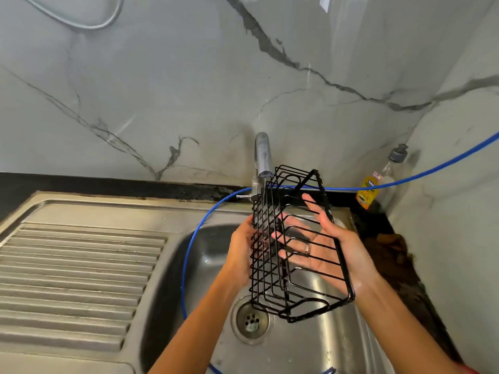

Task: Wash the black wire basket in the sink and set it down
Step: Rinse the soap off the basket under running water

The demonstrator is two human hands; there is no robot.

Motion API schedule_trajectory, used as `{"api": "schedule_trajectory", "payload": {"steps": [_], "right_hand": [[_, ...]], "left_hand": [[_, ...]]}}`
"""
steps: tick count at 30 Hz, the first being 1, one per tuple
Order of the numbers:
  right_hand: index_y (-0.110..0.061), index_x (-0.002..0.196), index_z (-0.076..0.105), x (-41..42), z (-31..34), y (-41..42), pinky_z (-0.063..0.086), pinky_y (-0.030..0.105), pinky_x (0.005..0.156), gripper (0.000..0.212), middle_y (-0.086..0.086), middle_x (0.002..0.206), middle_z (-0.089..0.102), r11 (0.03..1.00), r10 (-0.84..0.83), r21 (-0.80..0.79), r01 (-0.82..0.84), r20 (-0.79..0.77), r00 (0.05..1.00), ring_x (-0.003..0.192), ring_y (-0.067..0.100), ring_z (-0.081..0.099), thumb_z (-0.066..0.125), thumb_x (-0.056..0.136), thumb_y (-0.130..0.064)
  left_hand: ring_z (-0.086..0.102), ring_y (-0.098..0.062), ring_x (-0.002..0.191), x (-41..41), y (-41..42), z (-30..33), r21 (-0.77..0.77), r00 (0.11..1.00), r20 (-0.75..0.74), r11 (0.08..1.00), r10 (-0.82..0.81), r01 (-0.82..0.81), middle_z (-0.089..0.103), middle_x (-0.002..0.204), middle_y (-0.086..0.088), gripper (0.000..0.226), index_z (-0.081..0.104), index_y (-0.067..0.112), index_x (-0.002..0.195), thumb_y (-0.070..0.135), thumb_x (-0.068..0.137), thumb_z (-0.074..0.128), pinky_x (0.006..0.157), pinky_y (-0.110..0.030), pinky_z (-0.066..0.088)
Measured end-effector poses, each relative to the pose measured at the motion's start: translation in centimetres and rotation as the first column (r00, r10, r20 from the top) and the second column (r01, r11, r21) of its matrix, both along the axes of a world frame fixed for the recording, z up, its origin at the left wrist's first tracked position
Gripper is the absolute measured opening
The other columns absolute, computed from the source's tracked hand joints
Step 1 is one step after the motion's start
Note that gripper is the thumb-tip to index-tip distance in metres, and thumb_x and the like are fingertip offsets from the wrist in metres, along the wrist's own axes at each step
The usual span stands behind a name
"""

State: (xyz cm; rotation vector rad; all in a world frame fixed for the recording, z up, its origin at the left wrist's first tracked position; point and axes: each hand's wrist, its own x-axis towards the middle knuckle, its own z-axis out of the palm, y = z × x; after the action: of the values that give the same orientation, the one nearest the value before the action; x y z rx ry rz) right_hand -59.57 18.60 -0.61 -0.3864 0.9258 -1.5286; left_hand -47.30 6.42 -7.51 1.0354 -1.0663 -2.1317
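left hand [241, 248]: gripping the black wire basket [294, 247] at its left side
right hand [328, 245]: fingers spread flat against the basket's right side

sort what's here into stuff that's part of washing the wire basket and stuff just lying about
Part of the job:
black wire basket, held over the sink
left hand and right hand on the basket
tap, water running
sink

Just lying about:
blue hose
dish soap bottle, in the corner
ridged draining board
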Motion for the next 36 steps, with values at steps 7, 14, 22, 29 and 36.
{"api": "schedule_trajectory", "payload": {"steps": [7, 14, 22, 29, 36], "right_hand": [[-0.04, 0.131, 0.052, 1.6, -0.1, -0.9, 0.059, 0.03, 0.066, 0.036, 0.01, 0.126, 0.062, 1.0, 0.015, 0.012, -0.016, 0.063, 0.998, 0.111, 0.04, 0.06, 0.034, 0.101, -0.034], [-0.038, 0.129, 0.054, 2.1, 0.6, -1.1, 0.058, 0.023, 0.054, 0.035, 0.011, 0.121, 0.065, 0.999, 0.006, 0.047, -0.008, 0.051, 0.999, 0.103, 0.037, 0.065, 0.036, 0.1, -0.032], [-0.038, 0.126, 0.057, 2.2, 0.3, -1.1, 0.055, 0.023, 0.051, 0.034, 0.013, 0.122, 0.065, 1.0, 0.0, 0.03, -0.001, 0.045, 0.999, 0.112, 0.039, 0.06, 0.035, 0.101, -0.031], [-0.041, 0.127, 0.054, 2.5, 0.8, -1.3, 0.056, 0.026, 0.056, 0.033, 0.009, 0.119, 0.066, 0.998, 0.034, 0.061, -0.029, -0.083, 0.996, 0.112, 0.037, 0.061, 0.035, 0.101, -0.032], [-0.04, 0.126, 0.054, 2.0, 2.2, -2.0, 0.057, 0.03, 0.06, 0.032, 0.01, 0.116, 0.068, 0.999, 0.032, 0.031, -0.028, -0.157, 0.987, 0.109, 0.034, 0.063, 0.036, 0.101, -0.031]], "left_hand": [[0.066, -0.025, 0.105, -1.3, -1.7, 0.8, -0.128, 0.95, 0.287, 0.978, -0.121, 0.163, 0.072, 0.109, -0.007, 0.065, 0.066, 0.021, 0.118, 0.068, 0.086, 0.035, 0.104, -0.048, 0.042], [0.068, -0.025, 0.103, -2.7, -1.8, 1.7, -0.048, 0.959, 0.26, 0.99, -0.114, 0.131, 0.074, 0.104, -0.007, 0.061, 0.07, 0.021, 0.111, 0.062, 0.097, 0.026, 0.102, -0.043, 0.046], [0.069, -0.026, 0.094, -3.9, -2.3, 2.7, 0.016, 0.966, 0.229, 0.992, -0.123, 0.122, 0.073, 0.105, -0.011, 0.058, 0.066, 0.019, 0.119, 0.062, 0.092, 0.038, 0.074, -0.034, 0.054], [0.063, -0.015, 0.043, -4.2, -3.5, 3.9, 0.043, 0.94, 0.267, 0.977, -0.214, 0.21, 0.068, 0.058, -0.002, 0.045, 0.066, 0.017, 0.077, 0.045, 0.099, 0.039, 0.04, -0.016, 0.044], [0.062, -0.014, 0.04, -4.9, -3.7, 6.1, 0.065, 0.955, 0.264, 0.99, -0.135, 0.122, 0.066, 0.053, -0.001, 0.04, 0.064, 0.018, 0.079, 0.046, 0.098, 0.043, 0.038, -0.015, 0.043]]}}
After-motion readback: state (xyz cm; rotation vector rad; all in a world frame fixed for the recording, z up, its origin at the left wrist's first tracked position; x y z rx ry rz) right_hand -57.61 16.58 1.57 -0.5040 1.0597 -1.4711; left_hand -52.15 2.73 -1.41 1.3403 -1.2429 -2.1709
